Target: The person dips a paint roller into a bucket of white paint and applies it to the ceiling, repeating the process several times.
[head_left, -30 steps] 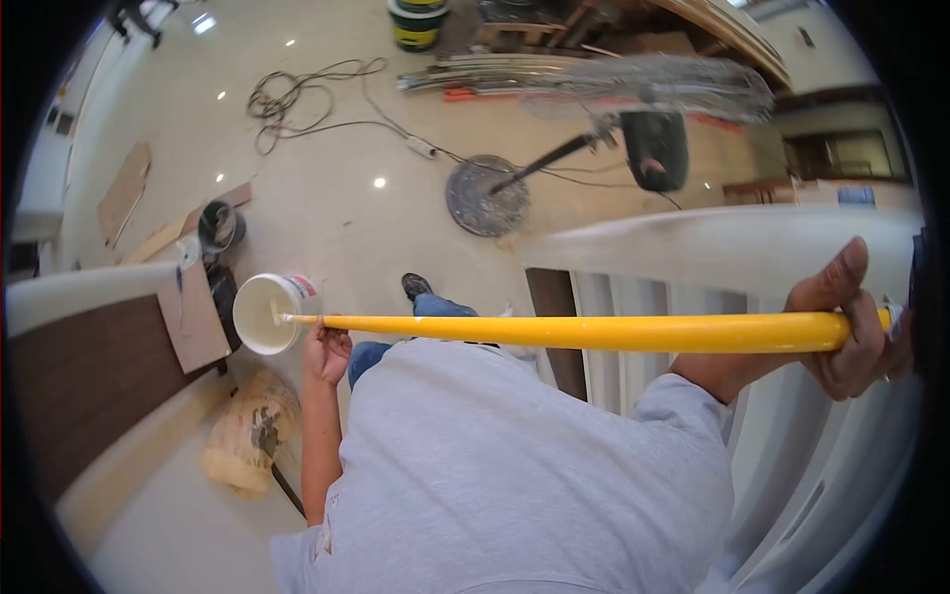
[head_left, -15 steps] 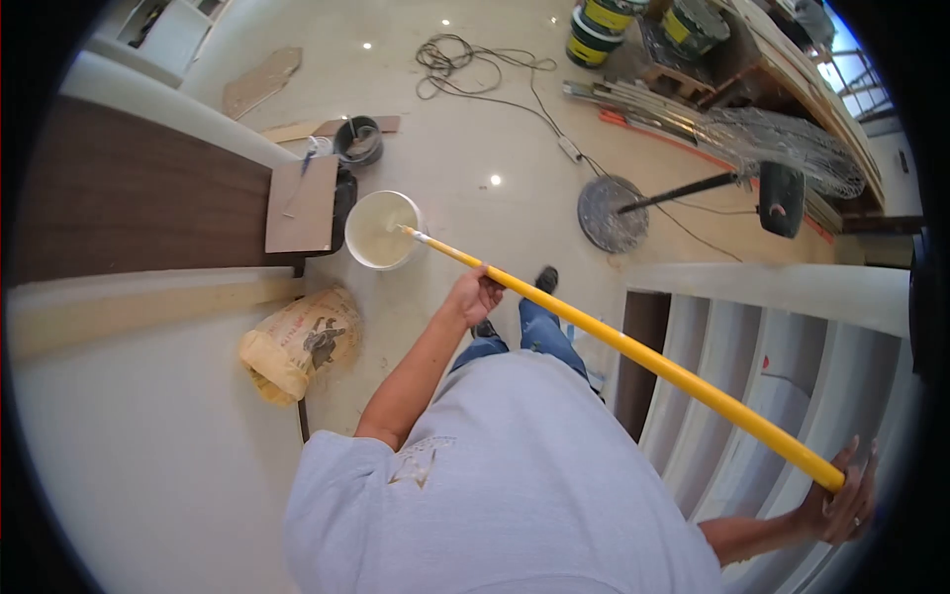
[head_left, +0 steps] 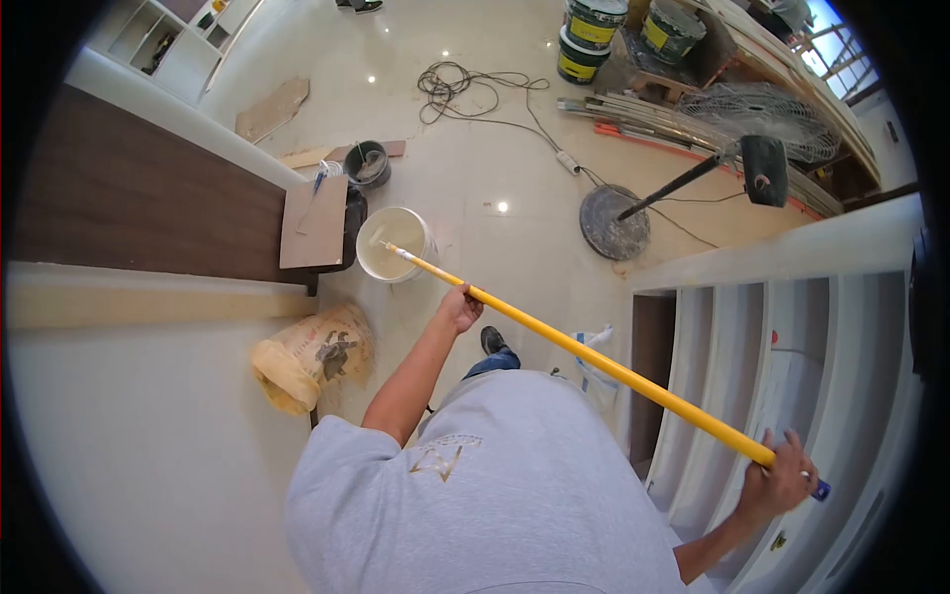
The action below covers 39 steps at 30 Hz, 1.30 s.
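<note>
We wear a light grey T-shirt (head_left: 485, 515) whose short left sleeve (head_left: 338, 450) ends above the elbow; its chest carries a gold zigzag print (head_left: 438, 463) beneath small arched marks (head_left: 460, 440), too tiny to read. Below it we have blue jeans (head_left: 493, 363) and a dark shoe (head_left: 492, 341). A small pale ring (head_left: 805, 474) shows on our right hand (head_left: 780, 483).
</note>
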{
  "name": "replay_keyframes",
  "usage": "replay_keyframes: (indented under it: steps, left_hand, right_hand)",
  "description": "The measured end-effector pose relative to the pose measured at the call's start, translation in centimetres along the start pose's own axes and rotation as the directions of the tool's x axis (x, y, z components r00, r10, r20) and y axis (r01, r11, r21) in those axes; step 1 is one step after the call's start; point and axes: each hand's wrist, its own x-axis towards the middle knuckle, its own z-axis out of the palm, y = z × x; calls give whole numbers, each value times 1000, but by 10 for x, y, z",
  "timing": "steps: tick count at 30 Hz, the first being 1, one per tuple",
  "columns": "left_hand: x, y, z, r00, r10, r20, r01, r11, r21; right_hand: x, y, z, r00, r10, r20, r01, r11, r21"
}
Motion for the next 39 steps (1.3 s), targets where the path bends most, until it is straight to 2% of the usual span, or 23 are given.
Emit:
replay_keyframes:
  steps: [3, 6, 9, 10, 15, 19, 24, 25, 26, 27, 28, 30, 33, 35, 36, 39]
  left_hand:
    - [14, -16, -13, 996, -31, -81, 38, 996, 83]
    - [-8, -40, 1, 997, -11, -82, 19, 994, 109]
    - [-13, -53, -7, 999, 26, 37, -27, 999, 20]
    - [-6, -51, -13, 999, 37, -3, -37, 999, -3]
    - [22, -78, -31, 982, 54, -182, -61, 997, -35]
    - [-25, -119, -26, 999, 10, -54, -17, 993, -118]
    - [-71, -186, -13, 994, -56, 96, 83, 948, -307]
    - [-80, -200, -10, 994, -70, 83, 95, 931, -352]
    - [-80, -214, -15, 993, -98, 67, 115, 942, -315]
    - [-69, -226, -28, 982, -132, 138, 173, 922, -348]
    - [-71, -237, -27, 987, -137, 84, 156, 943, -295]
    - [-68, -254, -33, 974, -221, 43, 224, 935, -273]
    - [-64, -261, -43, 969, -247, 22, 246, 943, -225]
    - [-74, -262, -39, 968, -243, -64, 233, 964, -128]
    - [-78, -263, -37, 969, -234, -81, 225, 969, -102]
    - [-83, -275, -37, 979, -182, -89, 182, 983, -10]
  right_hand:
    - [-34, 0, 8, 1000, 32, 0, -32, 998, 51]
    - [-63, 31, 15, 996, 60, -65, -57, 997, 49]
    - [-92, 43, 25, 988, 88, -131, -75, 992, 101]
    - [-102, 41, 29, 984, 100, -150, -82, 989, 125]
    - [-147, 33, 36, 983, 178, 31, -181, 961, 210]
    - [-192, 61, 31, 970, 230, 80, -241, 955, 172]
    - [-273, 102, 49, 935, 301, -189, -297, 953, 51]
    - [-289, 108, 52, 923, 324, -208, -326, 945, 26]
    - [-304, 113, 54, 909, 347, -229, -356, 934, 4]
    - [-317, 116, 57, 892, 374, -253, -390, 921, -15]
    - [-331, 121, 61, 885, 385, -261, -404, 915, -22]
    - [-354, 121, 60, 883, 434, -179, -452, 890, -69]
    - [-393, 113, 57, 868, 494, -56, -497, 860, -115]
    - [-405, 105, 49, 836, 547, 41, -537, 831, -149]
    - [-403, 104, 39, 886, 463, 0, -448, 858, -252]
    - [-443, 99, 49, 799, 551, 240, -484, 827, -285]
